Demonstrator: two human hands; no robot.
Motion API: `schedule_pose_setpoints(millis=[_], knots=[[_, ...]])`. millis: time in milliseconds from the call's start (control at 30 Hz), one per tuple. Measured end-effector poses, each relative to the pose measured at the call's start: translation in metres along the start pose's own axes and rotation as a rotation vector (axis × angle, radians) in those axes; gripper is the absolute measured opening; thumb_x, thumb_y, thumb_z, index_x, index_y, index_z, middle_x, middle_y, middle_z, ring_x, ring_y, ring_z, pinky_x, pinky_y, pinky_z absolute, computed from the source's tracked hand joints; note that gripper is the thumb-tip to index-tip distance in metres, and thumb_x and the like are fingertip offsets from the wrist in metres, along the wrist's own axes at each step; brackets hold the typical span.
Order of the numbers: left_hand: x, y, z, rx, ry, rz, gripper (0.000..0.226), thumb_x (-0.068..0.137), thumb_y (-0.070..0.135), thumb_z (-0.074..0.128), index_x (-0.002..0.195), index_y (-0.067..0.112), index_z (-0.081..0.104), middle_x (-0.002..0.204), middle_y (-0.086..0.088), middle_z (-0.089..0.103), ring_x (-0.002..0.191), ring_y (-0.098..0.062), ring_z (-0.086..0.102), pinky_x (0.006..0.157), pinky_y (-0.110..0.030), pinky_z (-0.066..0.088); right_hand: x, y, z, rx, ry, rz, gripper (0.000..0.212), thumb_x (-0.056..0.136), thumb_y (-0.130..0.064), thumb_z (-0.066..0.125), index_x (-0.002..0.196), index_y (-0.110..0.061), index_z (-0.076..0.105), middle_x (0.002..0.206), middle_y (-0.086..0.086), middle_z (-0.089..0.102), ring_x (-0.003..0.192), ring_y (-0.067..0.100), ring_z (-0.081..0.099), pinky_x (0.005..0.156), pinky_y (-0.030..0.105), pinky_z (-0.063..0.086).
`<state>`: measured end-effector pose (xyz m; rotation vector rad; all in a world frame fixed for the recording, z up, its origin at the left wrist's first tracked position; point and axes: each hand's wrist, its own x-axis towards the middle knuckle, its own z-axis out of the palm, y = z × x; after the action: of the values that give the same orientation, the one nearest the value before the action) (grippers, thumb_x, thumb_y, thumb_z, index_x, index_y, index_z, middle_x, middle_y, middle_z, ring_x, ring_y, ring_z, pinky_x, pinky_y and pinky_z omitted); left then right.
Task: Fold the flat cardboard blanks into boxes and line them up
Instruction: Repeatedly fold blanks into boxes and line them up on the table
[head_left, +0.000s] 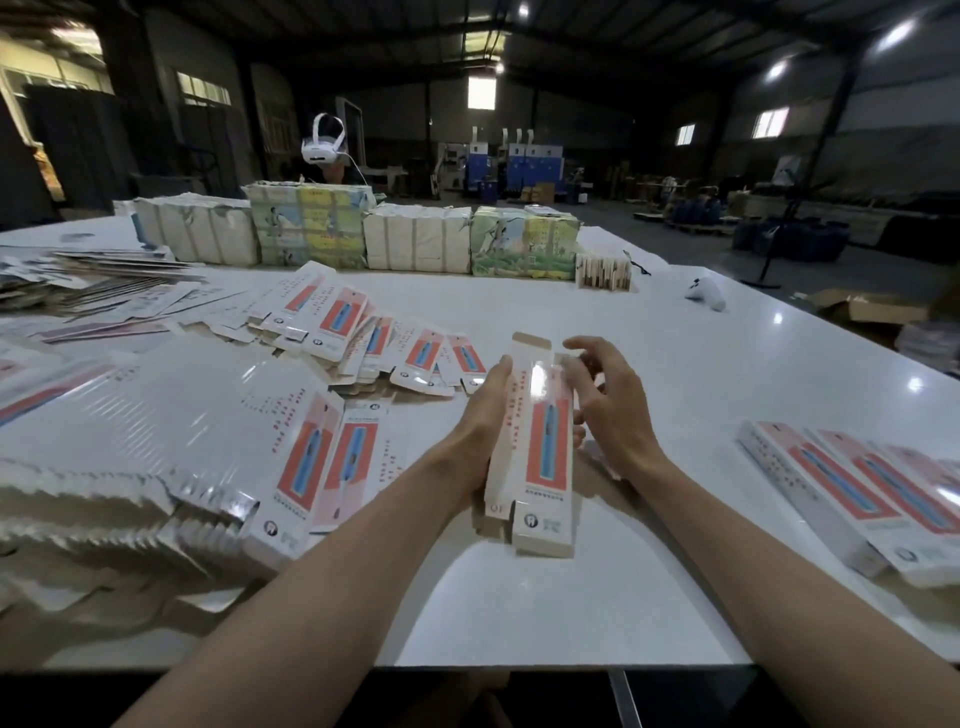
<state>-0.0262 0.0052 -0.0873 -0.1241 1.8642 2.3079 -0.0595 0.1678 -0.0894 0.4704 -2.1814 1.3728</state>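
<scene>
as l hand (483, 415) grips — box (545, 447) btwn fingers (589, 346)

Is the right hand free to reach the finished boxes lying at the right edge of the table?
Probably yes. The right hand has spread fingers beside the half-folded box, which the left hand grips, and only bare table lies between it and the finished boxes.

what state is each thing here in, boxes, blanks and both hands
box in hand: opened up, far flap open
left hand: grips the box's left side
right hand: fingers loose, at the box's right edge
flat blanks: unfolded, in a fanned pile
finished boxes: folded, lying side by side
</scene>
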Motion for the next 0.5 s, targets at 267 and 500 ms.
schedule_pose_setpoints(millis=[267, 500], knots=[[0.000, 0.001, -0.004, 0.052, 0.016, 0.027, 0.051, 0.108, 0.055, 0.039, 0.083, 0.019, 0.064, 0.072, -0.005, 0.071, 0.056, -0.018, 0.068, 0.055, -0.024, 0.057, 0.000, -0.005, 0.001, -0.110, -0.098, -0.079, 0.018, 0.103, -0.023, 0.067, 0.116, -0.013, 0.076, 0.124, 0.001, 0.050, 0.124, 0.013, 0.049, 0.086, 0.002, 0.044], [0.006, 0.003, -0.006, 0.096, -0.034, 0.030, 0.057, 0.108, 0.058, 0.038, 0.084, 0.015, 0.065, 0.072, -0.005, 0.074, 0.055, -0.019, 0.070, 0.054, -0.025, 0.057, 0.009, 0.000, -0.001, 0.207, -0.138, 0.129, 0.012, 0.101, -0.024, 0.071, 0.105, -0.013, 0.076, 0.136, -0.005, 0.054, 0.119, 0.022, 0.064, 0.092, 0.035, 0.062]])
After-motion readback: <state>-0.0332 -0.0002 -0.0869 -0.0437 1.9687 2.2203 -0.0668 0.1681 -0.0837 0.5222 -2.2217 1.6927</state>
